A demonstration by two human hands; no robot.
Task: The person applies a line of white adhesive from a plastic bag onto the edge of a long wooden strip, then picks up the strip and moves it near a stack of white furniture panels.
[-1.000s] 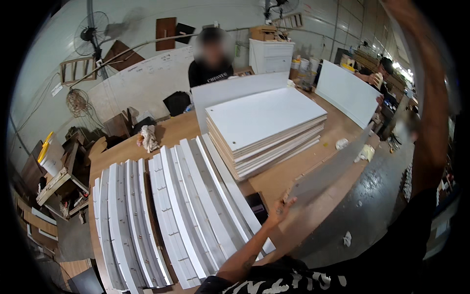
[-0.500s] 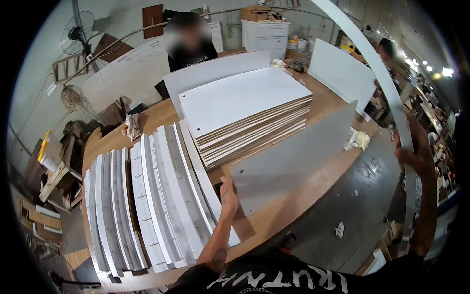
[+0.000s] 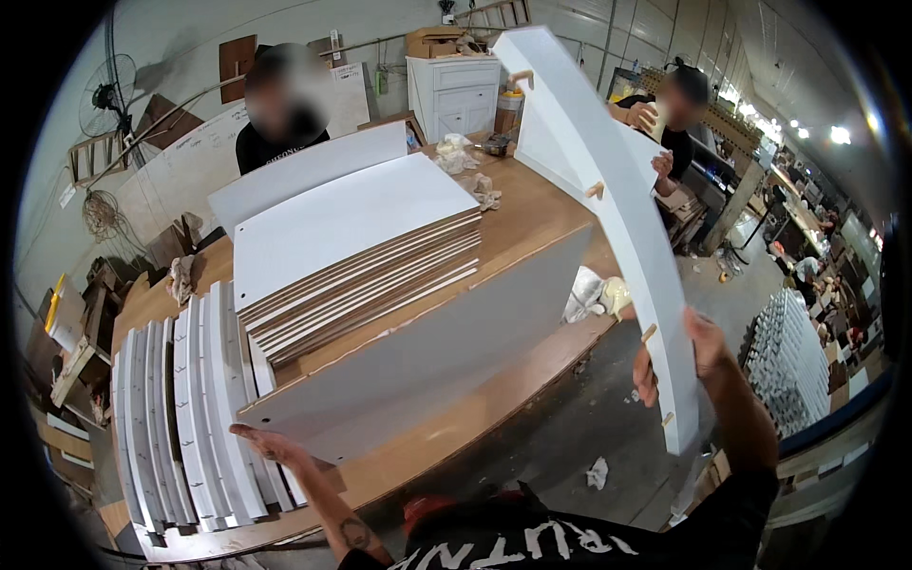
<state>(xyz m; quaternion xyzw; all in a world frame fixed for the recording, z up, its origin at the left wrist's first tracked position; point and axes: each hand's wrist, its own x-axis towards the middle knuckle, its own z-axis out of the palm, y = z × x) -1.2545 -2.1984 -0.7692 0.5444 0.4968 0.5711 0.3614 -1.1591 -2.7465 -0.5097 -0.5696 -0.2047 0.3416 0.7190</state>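
Observation:
My right hand grips a long white board near its lower end, thumb on one side and fingers around the other. The board stands up at a tilt, and several wooden dowels stick out along its face. My left hand lies with stretched fingers against the near left end of a grey-white panel. That panel stands on its long edge on the wooden table and has small holes near its left end. Behind it lies a stack of white panels with raw brown edges.
Several white strips with dowels lie side by side at the table's left. Another white panel stands behind the stack. One person is at the far side; a co-worker at the far right touches a white panel. Rags lie about.
The white board in my right hand has swung left and turned, so its doweled face shows. My left hand stays at the panel's end with its fingers now stretched out. My view has shifted right.

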